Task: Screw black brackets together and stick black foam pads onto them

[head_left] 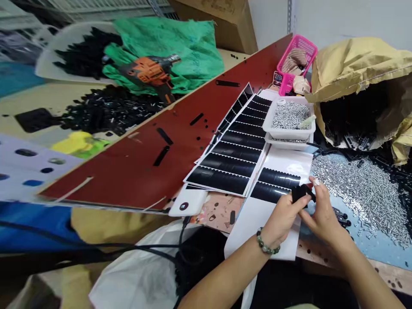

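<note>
My left hand (285, 214), with a beaded bracelet at its wrist, is closed round a small black plastic part (300, 193). My right hand (322, 210) meets it from the other side, its thumb and fingers bent at the part; whether it pinches something small there I cannot make out. Beneath the hands lies a white sheet with black strips (270, 191), scalloped along their edges. A larger stack of such strip sheets (238, 150) rests further left. Beside my right hand are several black pieces (341, 218) and a heap of silver screws and nuts (370, 197).
A red-brown board (193, 124) slants across the bench. Behind it lie an orange power drill (146, 71) and a pile of black parts (106, 109). White tubs of screws (289, 115), pink baskets (299, 51) and an open paper sack (363, 64) stand at the back right.
</note>
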A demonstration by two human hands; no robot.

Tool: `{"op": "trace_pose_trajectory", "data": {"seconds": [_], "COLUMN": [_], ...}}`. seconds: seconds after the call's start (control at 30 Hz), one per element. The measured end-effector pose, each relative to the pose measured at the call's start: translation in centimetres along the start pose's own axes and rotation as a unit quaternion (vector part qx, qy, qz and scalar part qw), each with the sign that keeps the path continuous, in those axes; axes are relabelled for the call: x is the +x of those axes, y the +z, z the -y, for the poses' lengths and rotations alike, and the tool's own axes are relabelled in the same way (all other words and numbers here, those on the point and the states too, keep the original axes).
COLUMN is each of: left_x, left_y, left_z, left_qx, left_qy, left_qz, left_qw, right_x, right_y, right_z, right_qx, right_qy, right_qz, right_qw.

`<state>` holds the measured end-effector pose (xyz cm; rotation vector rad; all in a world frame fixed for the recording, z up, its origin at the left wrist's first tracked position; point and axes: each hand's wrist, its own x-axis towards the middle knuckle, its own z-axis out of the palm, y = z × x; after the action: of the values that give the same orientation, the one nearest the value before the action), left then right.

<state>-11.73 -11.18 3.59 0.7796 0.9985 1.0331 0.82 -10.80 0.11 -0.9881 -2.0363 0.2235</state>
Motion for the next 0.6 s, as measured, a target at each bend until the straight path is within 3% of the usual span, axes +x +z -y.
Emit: {"op": "trace_pose_trajectory", "data": {"seconds": [0.1,0.2,0.27,0.37,0.43,0.53,0.6], "left_x": [0.4,0.4,0.1,-0.2,-0.5,-1.1,-1.8], "left_y": [-0.2,-0.9,-1.4,-1.7,-1.9,-2.1,-2.1], "left_z": [0.2,0.0,-0.2,-0.2,0.0,1.0,2.1], "left_qx": [-0.013,0.118,0.252,0.389,0.422,0.47,0.523], "left_qy": [0.021,0.065,0.109,0.192,0.233,0.298,0.347], "left_qz": [-0.014,0.003,0.042,0.11,0.117,0.085,0.115], "left_qw": [1.0,0.991,0.961,0.894,0.868,0.827,0.77], "right_x": [-0.5,-0.7,-0.4,-0.1,-0.6,-2.9,-4.9], "right_y": [-1.2,-3.1,-4.5,-6.1,-7.0,-7.9,-8.2], "right_z": [0.2,-0.1,-0.3,-0.7,-0.9,-1.1,-1.2], "right_qx": [0.007,0.025,0.037,0.071,0.103,0.147,0.199], "right_qy": [-0.004,0.037,0.084,0.101,0.125,0.258,0.355], "right_qz": [0.054,0.029,0.015,0.102,0.13,0.039,-0.023], "right_qw": [0.999,0.999,0.996,0.987,0.978,0.954,0.913]}}
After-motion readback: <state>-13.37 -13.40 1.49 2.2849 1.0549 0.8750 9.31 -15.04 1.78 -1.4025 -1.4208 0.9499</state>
